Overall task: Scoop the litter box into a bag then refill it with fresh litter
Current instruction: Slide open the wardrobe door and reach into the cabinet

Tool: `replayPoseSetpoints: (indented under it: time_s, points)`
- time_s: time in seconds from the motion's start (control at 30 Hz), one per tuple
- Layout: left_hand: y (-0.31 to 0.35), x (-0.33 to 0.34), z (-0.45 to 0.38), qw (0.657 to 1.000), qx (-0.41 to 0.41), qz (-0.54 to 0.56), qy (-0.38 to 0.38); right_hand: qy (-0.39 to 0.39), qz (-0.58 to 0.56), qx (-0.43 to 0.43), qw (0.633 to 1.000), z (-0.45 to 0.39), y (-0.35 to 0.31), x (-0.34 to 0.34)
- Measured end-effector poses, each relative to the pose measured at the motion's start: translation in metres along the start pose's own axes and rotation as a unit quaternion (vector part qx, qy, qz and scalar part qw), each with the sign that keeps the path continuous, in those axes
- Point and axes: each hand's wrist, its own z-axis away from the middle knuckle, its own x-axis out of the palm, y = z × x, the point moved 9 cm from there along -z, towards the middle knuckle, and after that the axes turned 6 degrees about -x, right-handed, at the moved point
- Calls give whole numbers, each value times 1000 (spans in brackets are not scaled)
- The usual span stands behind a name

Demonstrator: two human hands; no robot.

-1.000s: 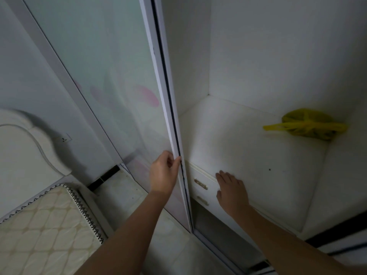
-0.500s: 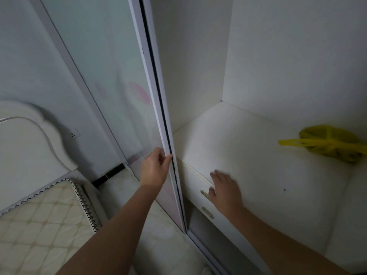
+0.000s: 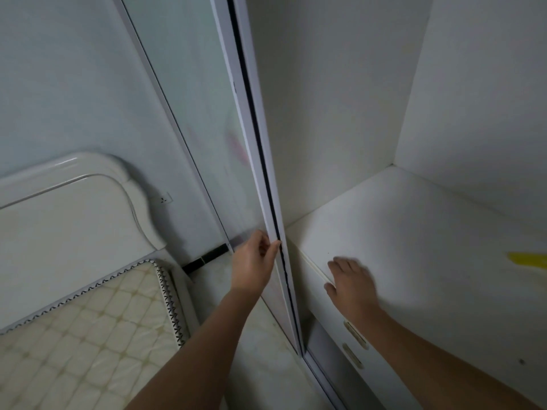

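White panels line the open wardrobe, and its sliding door point(image 3: 251, 143) stands at the middle of the view. The left hand point(image 3: 253, 261) grips the door's edge low down, fingers curled round the front of the frame and the thumb on its right side. To the right of the door, the right hand point(image 3: 350, 281) lies flat on the front lip of the wardrobe shelf point(image 3: 414, 247), fingers straight and slightly spread, holding nothing. Below that lip, 2 drawer handles point(image 3: 353, 335) show on the drawer fronts. A yellow bag point(image 3: 528, 258) lies on the shelf, well to the right of the door and cut off by the frame's edge. To the left of the door stand a white headboard point(image 3: 68, 208) and a quilted mattress point(image 3: 83, 329).
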Motion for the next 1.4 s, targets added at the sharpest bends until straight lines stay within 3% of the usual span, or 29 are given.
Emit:
replayPoseSetpoints:
  time_s: [1.23,1.4]
  points:
    - [-32,0,-63,991,79,70,-89,12,-24,138,990,1,-16,8]
    - [-42,-3,-83,990,69,86,-87,48,-36,133,989,-13,-25,-3]
